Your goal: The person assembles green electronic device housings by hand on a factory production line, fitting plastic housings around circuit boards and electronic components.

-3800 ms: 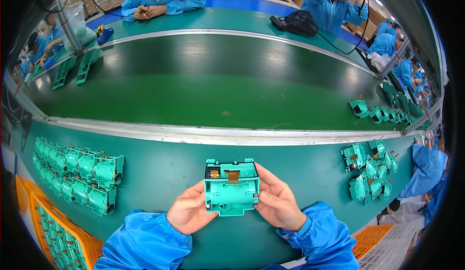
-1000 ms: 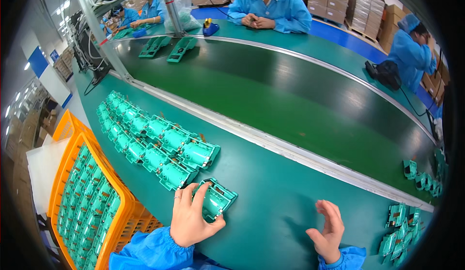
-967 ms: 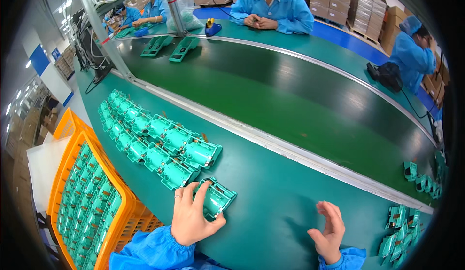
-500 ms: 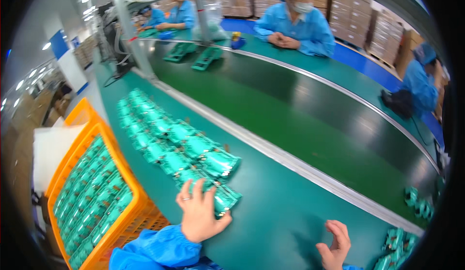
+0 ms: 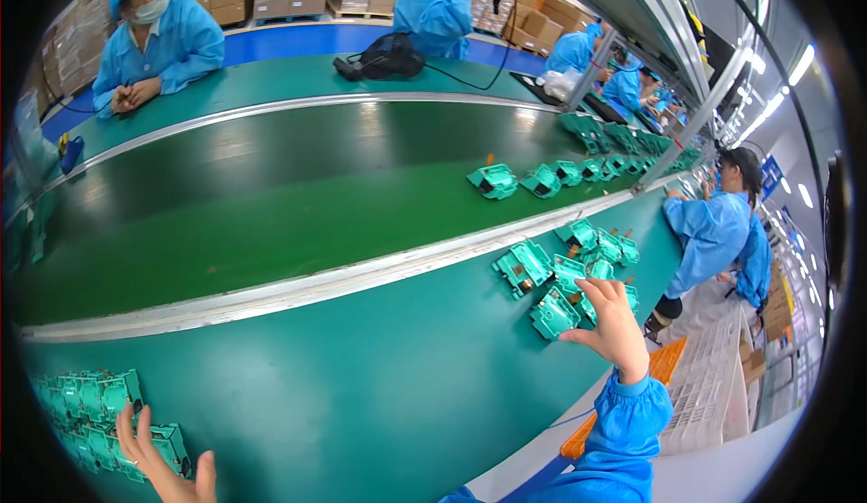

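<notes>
My left hand (image 5: pixel 167 467) is low at the left, fingers spread, beside rows of green plastic housings (image 5: pixel 117 395) with clear, shiny parts. It holds nothing that I can see. Over on the right, my right hand (image 5: pixel 614 327) reaches in with thumb and fingers apart, at the near side of a loose group of similar green housings. The closest one (image 5: pixel 553 313) lies by my thumb; whether the thumb touches it I cannot tell. Another housing (image 5: pixel 524 266), showing copper-coloured parts inside, sits farther from the hand. Fingers partly hide some of the group.
Beyond a metal rail (image 5: pixel 316 282) runs a dark green conveyor belt (image 5: pixel 298 196) carrying a line of green housings (image 5: pixel 542 181). Co-workers in blue sit across it and at the right. A white crate (image 5: pixel 704 386) stands beyond the bench's right edge; a black bundle (image 5: pixel 384 56) lies opposite.
My view has swung to the right. My right hand has moved over to the right-hand group of housings. My left hand's fingers, earlier on the end housing of the rows, now spread beside it.
</notes>
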A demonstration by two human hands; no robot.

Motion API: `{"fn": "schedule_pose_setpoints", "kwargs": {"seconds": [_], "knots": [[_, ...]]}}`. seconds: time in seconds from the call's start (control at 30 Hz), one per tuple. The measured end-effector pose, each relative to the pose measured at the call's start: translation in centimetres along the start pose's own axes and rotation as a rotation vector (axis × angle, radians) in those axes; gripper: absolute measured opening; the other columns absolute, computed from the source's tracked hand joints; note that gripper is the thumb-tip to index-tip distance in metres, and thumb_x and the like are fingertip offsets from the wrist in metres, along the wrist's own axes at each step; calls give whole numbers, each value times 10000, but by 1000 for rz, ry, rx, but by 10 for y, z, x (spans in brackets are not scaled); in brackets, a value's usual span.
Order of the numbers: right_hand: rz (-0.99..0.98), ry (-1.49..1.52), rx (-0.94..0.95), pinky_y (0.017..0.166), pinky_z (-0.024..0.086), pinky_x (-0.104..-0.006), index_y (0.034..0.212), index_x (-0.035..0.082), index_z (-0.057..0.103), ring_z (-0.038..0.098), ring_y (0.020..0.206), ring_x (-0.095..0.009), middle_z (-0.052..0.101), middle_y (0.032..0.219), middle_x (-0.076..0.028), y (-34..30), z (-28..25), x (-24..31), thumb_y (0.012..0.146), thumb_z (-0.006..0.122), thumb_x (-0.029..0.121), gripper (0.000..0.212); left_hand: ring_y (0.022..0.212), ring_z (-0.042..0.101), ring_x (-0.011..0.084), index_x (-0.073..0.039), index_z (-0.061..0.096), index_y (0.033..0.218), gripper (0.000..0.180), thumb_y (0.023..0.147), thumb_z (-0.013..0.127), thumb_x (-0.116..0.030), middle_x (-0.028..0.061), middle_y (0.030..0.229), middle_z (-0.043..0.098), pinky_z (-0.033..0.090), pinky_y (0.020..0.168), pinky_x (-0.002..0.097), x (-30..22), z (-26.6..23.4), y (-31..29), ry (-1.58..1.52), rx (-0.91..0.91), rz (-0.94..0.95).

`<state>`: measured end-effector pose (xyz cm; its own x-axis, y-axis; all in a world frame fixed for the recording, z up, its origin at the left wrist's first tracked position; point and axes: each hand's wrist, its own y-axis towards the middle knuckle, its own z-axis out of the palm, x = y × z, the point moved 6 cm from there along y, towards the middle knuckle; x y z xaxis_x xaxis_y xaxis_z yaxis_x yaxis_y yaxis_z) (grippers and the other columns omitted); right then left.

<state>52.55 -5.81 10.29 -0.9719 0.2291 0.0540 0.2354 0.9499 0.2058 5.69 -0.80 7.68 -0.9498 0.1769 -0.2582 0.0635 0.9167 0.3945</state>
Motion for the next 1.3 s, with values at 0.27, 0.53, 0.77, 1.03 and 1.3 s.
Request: {"fn": "schedule_pose_setpoints", "kwargs": {"seconds": [0.27,0.53,0.77,1.03,1.3], "knots": [[59,-48,17,828,388,-390,1188,33,408,431,931,-337,474,1061,-167,-15,62,-13,512,773,318,819,1113,280,422,-15,416,1159,593,641,676,-142,229,1198,343,234,932,483,-78,43,0,-336,294,300],[111,-92,87,793,407,-398,1206,57,401,460,907,-338,479,1059,-161,-11,52,-14,581,741,248,737,1095,293,425,-53,423,1167,580,646,667,-130,210,1191,353,263,923,486,-95,70,-2,-448,381,398],[-206,150,142,791,429,-375,1118,-44,475,536,932,-344,549,1022,-219,141,32,55,673,658,365,632,1136,235,422,-2,450,1090,658,530,730,-204,239,1225,280,239,919,503,-79,101,-10,-402,438,375],[419,14,202,871,392,-426,1237,-11,266,391,1093,-386,402,1171,-222,254,142,-31,536,752,422,957,1068,326,407,-39,443,1132,519,661,647,-118,203,1166,372,288,911,464,-72,89,6,-553,274,272],[233,117,113,815,432,-359,1259,-74,236,524,956,-342,515,1033,-254,252,108,-14,558,709,322,934,1063,344,399,-31,459,1114,496,659,643,-101,194,1137,408,296,906,455,-72,89,11,-614,245,260]]}}
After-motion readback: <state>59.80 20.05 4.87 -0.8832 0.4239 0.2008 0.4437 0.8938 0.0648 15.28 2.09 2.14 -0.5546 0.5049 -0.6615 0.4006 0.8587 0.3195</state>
